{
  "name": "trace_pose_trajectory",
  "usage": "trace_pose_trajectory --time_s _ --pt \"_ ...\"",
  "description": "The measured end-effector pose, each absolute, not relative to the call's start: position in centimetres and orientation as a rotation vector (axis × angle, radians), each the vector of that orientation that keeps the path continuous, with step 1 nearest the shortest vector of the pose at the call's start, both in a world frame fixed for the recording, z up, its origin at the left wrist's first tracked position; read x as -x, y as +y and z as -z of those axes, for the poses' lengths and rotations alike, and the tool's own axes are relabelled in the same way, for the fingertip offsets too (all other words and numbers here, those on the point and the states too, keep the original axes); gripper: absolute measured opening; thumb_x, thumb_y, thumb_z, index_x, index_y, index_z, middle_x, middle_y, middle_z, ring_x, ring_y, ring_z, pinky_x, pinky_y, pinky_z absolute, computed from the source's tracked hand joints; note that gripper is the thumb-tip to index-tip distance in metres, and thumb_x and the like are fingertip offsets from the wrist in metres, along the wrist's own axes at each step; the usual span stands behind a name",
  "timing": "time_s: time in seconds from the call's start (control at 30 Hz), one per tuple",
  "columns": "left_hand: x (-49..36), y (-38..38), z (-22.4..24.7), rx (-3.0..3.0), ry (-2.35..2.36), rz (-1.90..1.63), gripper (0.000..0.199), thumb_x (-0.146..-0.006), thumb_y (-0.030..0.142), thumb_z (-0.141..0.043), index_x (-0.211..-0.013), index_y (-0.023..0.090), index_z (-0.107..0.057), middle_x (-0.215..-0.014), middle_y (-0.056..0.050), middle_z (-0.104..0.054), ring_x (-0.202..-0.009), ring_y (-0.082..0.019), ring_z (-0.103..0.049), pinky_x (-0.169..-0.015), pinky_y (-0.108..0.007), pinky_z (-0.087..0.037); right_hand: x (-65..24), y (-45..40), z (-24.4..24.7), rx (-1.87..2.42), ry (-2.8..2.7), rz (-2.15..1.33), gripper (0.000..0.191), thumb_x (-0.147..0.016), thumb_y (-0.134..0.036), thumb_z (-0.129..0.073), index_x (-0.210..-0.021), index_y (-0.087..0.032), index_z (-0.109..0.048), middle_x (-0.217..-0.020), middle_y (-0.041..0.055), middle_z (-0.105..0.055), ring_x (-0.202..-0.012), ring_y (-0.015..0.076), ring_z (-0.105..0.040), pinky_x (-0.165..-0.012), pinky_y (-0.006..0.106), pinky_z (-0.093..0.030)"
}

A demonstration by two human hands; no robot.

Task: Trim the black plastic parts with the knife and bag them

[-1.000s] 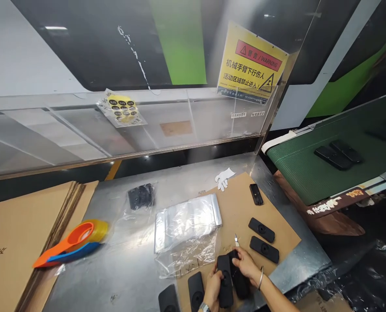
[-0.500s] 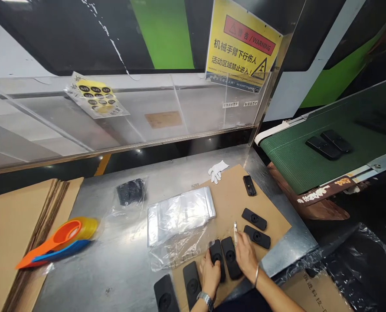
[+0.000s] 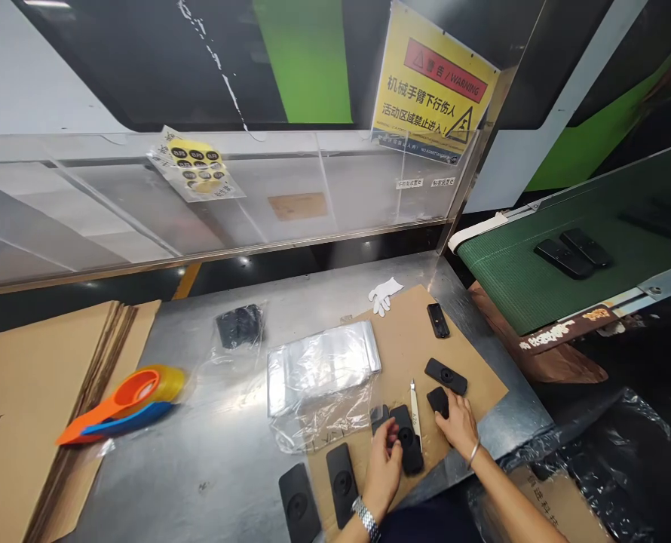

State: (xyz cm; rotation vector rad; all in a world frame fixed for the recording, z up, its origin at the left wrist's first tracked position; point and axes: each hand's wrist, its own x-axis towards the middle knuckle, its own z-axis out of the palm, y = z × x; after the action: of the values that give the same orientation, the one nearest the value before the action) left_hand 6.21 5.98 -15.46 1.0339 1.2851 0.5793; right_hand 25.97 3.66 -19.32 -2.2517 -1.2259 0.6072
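Observation:
My right hand [image 3: 458, 424] has its fingers closed on a black plastic part [image 3: 438, 402] at the right of the brown cardboard sheet [image 3: 400, 332]. Loosely curled, with fingers apart, my left hand [image 3: 385, 464] hovers over another black part [image 3: 379, 416] and partly hides it. Between the hands lie a black part with a round recess [image 3: 407, 441] and a slim white-handled knife [image 3: 415, 415] marked A26, its pointed tip facing away. Just beyond my right hand sits one more recessed part [image 3: 446, 375]. Two longer black parts [image 3: 342, 483] [image 3: 298, 501] lie left of my left hand.
Clear plastic bags [image 3: 324, 366] are stacked mid-table, near a white glove [image 3: 384, 295] and a small black part [image 3: 438, 320]. An orange tape dispenser [image 3: 114, 403] is at left, by cardboard sheets [image 3: 35, 377]. A green conveyor [image 3: 510, 290] carries black parts at right.
My right hand has put the knife down on the cardboard and moved right to grip a black part. My left hand has loosened from its part. The view has shifted slightly.

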Motion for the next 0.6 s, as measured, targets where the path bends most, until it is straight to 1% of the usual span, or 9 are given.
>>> trace_pose_trajectory --time_s 0.07,0.17,0.23,0.27,0.33,0.37,0.43,0.5,0.6 --pt "-6.5 5.9 14.5 -0.987 1.17 -0.573 0.043 -0.073 0.03 -0.058 -0.111 0.011 -0.052 -0.099 -0.015 -0.061 -0.09 -0.024 -0.056 -0.087 -0.037 -0.039 -24.3 3.7 17.6 2.191 -1.163 -0.678 0.051 -0.07 -0.028 -0.055 -0.119 -0.014 -0.05 -0.096 0.0107 -0.063 -0.093 0.028 -0.057 -0.084 0.042 -0.042" --pt "-6.4 5.9 12.7 -0.917 1.002 -0.58 0.054 -0.069 0.036 -0.065 -0.116 0.014 -0.051 -0.109 -0.015 -0.059 -0.1 -0.024 -0.054 -0.089 -0.034 -0.04 -21.0 3.7 14.4 2.071 -1.102 -0.788 0.058 -0.074 -0.039 -0.054 -0.127 -0.019 -0.042 -0.089 0.0044 -0.066 -0.075 0.0206 -0.063 -0.07 0.032 -0.049" --pt "-6.0 6.0 11.3 -0.884 0.922 -0.59 0.053 -0.068 0.038 -0.067 -0.114 0.016 -0.052 -0.113 -0.013 -0.058 -0.103 -0.024 -0.054 -0.09 -0.031 -0.04 -19.3 3.6 11.9 1.958 -1.044 -0.844 0.062 -0.071 -0.042 -0.059 -0.127 -0.02 -0.044 -0.097 0.005 -0.066 -0.08 0.0197 -0.063 -0.072 0.029 -0.049" --pt "-5.7 6.0 10.7 -0.863 0.886 -0.589 0.051 -0.07 0.039 -0.066 -0.113 0.017 -0.052 -0.111 -0.012 -0.059 -0.096 -0.023 -0.057 -0.085 -0.031 -0.043 -18.7 3.6 10.7 1.876 -0.987 -0.887 0.061 -0.07 -0.043 -0.062 -0.125 -0.02 -0.047 -0.101 0.006 -0.065 -0.085 0.0203 -0.062 -0.075 0.029 -0.049" --pt "-5.0 5.9 9.4 -0.778 0.766 -0.564 0.046 -0.074 0.041 -0.061 -0.112 0.018 -0.05 -0.102 -0.011 -0.062 -0.074 -0.02 -0.062 -0.066 -0.031 -0.05 -18.1 3.6 8.0 1.728 -0.908 -0.99 0.055 -0.072 -0.043 -0.061 -0.121 -0.02 -0.051 -0.106 0.0072 -0.063 -0.093 0.0211 -0.06 -0.081 0.03 -0.047" --pt "-4.6 5.7 8.8 -0.721 0.675 -0.552 0.044 -0.076 0.041 -0.059 -0.113 0.019 -0.048 -0.098 -0.01 -0.062 -0.062 -0.017 -0.062 -0.056 -0.029 -0.05 -18.1 3.6 6.8 1.667 -0.896 -1.05 0.053 -0.075 -0.043 -0.059 -0.122 -0.02 -0.051 -0.11 0.0077 -0.061 -0.096 0.0211 -0.058 -0.085 0.031 -0.045" --pt "-3.6 5.3 7.8 -0.61 0.471 -0.531 0.043 -0.077 0.041 -0.057 -0.113 0.02 -0.045 -0.092 -0.01 -0.062 -0.05 -0.015 -0.061 -0.042 -0.024 -0.045 -18.3 3.6 4.4 1.56 -0.927 -1.194 0.051 -0.081 -0.042 -0.053 -0.126 -0.02 -0.046 -0.116 0.0082 -0.058 -0.102 0.0205 -0.055 -0.091 0.032 -0.041" --pt "-2.5 4.7 7.0 -0.562 0.344 -0.531 0.044 -0.077 0.041 -0.057 -0.113 0.02 -0.043 -0.089 -0.01 -0.063 -0.047 -0.014 -0.061 -0.037 -0.02 -0.042 -18.5 3.6 2.4 1.449 -0.972 -1.364 0.051 -0.083 -0.041 -0.052 -0.128 -0.02 -0.043 -0.117 0.0087 -0.056 -0.105 0.0204 -0.053 -0.093 0.033 -0.039" --pt "-1.0 3.7 6.0 -0.601 0.386 -0.514 0.048 -0.077 0.04 -0.059 -0.116 0.02 -0.041 -0.085 -0.009 -0.064 -0.051 -0.012 -0.06 -0.042 -0.018 -0.039 -18.2 3.5 0.7 1.368 -1.005 -1.529 0.046 -0.08 -0.04 -0.058 -0.12 -0.018 -0.05 -0.109 0.0083 -0.06 -0.101 0.0207 -0.054 -0.091 0.033 -0.04"
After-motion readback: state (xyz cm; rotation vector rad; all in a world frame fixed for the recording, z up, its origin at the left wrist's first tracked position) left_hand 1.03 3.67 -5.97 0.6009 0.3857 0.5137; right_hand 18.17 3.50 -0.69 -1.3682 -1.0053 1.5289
